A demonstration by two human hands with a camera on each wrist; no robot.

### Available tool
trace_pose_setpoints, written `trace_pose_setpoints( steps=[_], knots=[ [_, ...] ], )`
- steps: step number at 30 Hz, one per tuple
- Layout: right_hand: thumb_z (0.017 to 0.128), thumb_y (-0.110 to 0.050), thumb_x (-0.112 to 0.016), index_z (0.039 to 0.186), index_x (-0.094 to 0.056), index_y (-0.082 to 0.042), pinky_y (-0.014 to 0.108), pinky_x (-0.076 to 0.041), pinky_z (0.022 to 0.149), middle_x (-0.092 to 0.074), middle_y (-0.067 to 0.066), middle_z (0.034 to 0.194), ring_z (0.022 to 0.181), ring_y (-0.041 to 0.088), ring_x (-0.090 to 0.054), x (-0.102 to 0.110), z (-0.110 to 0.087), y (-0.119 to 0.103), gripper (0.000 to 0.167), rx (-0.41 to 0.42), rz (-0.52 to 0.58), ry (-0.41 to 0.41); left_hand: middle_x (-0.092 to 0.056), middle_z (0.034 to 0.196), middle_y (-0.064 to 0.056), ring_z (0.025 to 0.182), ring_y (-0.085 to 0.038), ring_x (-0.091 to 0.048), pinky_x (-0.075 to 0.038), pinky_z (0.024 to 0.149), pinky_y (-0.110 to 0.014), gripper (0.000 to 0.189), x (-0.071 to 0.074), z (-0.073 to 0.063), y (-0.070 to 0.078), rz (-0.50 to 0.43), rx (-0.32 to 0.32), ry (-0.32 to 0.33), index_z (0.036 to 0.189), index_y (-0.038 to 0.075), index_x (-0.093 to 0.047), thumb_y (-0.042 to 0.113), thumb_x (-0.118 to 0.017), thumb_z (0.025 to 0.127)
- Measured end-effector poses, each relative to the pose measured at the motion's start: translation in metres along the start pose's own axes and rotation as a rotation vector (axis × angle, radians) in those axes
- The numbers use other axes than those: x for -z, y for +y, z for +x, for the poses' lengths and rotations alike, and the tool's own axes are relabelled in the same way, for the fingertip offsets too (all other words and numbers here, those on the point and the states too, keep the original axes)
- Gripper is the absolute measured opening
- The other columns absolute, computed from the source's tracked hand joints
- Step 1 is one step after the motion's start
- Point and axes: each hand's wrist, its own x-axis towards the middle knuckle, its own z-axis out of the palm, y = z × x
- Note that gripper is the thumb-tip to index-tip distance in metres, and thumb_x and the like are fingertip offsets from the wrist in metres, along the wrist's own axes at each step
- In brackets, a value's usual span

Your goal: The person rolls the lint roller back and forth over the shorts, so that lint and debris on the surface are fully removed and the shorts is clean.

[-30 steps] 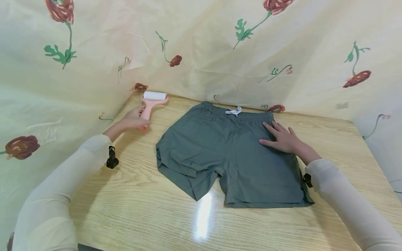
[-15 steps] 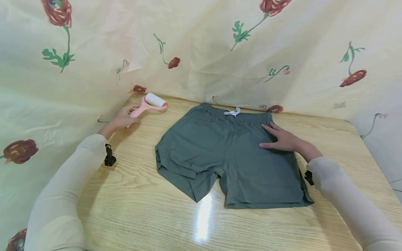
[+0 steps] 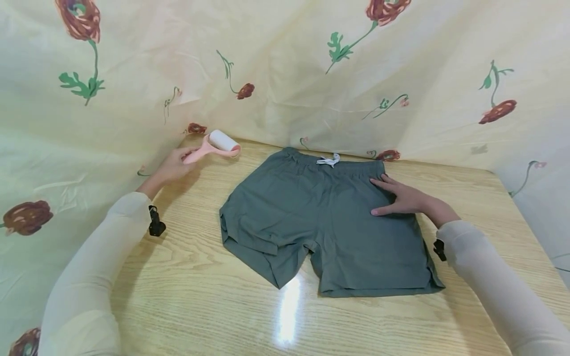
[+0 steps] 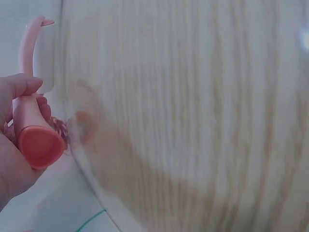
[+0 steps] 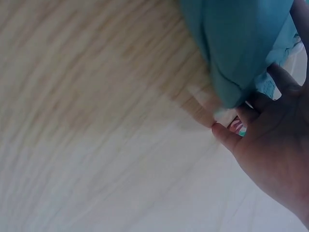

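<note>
My left hand (image 3: 172, 165) grips the pink handle of a lint roller (image 3: 224, 141) at the table's back left. In the left wrist view, the fingers wrap round the lint roller (image 4: 31, 111), its coral handle end facing the camera. Dark green shorts (image 3: 285, 207) lie spread on the table, a white drawstring (image 3: 328, 160) at the waistband. The left leg's hem is folded up. On the upper right side of the shorts rests my right hand (image 3: 403, 198), fingers spread. In the right wrist view, that hand (image 5: 275, 121) touches the cloth's edge.
The wood-grain table (image 3: 196, 296) reflects a bright strip of light in front of the shorts. A cream flowered curtain (image 3: 294, 74) borders the table at the back and left. A dark wrist mount (image 3: 156, 222) sits at my left sleeve.
The lint roller has been lifted and turned, its handle swinging to the left with my left hand. My right hand stays on the shorts with only a slight shift.
</note>
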Motion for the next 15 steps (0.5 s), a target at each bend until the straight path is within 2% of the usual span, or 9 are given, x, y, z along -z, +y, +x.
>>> trace_pose_setpoints(
  steps=[4, 8, 11, 15],
  knots=[
    [0.085, -0.049, -0.079, 0.164, -0.021, -0.009, 0.076, -0.017, 0.112, -0.003, 0.033, 0.167, 0.150, 0.059, -0.006, 0.001, -0.001, -0.001, 0.105, -0.011, -0.001, -0.007, -0.050, 0.152, -0.023, 0.102, -0.029, -0.048, -0.037, 0.082, -0.032, 0.056, -0.001, 0.003, 0.008, -0.042, -0.004, 0.015, 0.151, 0.002, -0.049, 0.009, -0.064, 0.097],
    [0.085, -0.050, -0.079, 0.164, -0.021, -0.010, 0.076, -0.017, 0.112, -0.002, 0.032, 0.167, 0.150, 0.058, -0.006, 0.001, -0.001, 0.000, 0.106, -0.017, 0.002, -0.012, -0.061, 0.141, -0.019, 0.091, -0.023, -0.048, -0.038, 0.073, -0.026, 0.053, -0.004, 0.008, 0.018, -0.077, -0.005, 0.068, 0.147, 0.008, -0.056, 0.018, -0.069, 0.096],
    [0.085, -0.051, -0.078, 0.164, -0.021, -0.011, 0.075, -0.017, 0.113, -0.002, 0.031, 0.168, 0.151, 0.057, -0.005, 0.000, -0.001, 0.001, 0.105, -0.021, 0.002, -0.009, -0.065, 0.133, -0.019, 0.083, -0.020, -0.046, -0.037, 0.067, -0.024, 0.051, -0.007, 0.013, 0.029, -0.089, -0.030, 0.112, 0.143, 0.010, -0.061, 0.023, -0.073, 0.095],
    [0.085, -0.051, -0.079, 0.164, -0.022, -0.011, 0.075, -0.017, 0.113, -0.002, 0.030, 0.168, 0.151, 0.057, -0.006, 0.000, 0.000, 0.001, 0.105, -0.017, 0.000, -0.002, -0.066, 0.134, -0.017, 0.084, -0.020, -0.048, -0.038, 0.066, -0.022, 0.051, -0.013, 0.020, 0.048, -0.103, -0.053, 0.132, 0.142, 0.011, -0.062, 0.023, -0.074, 0.094]
  ],
)
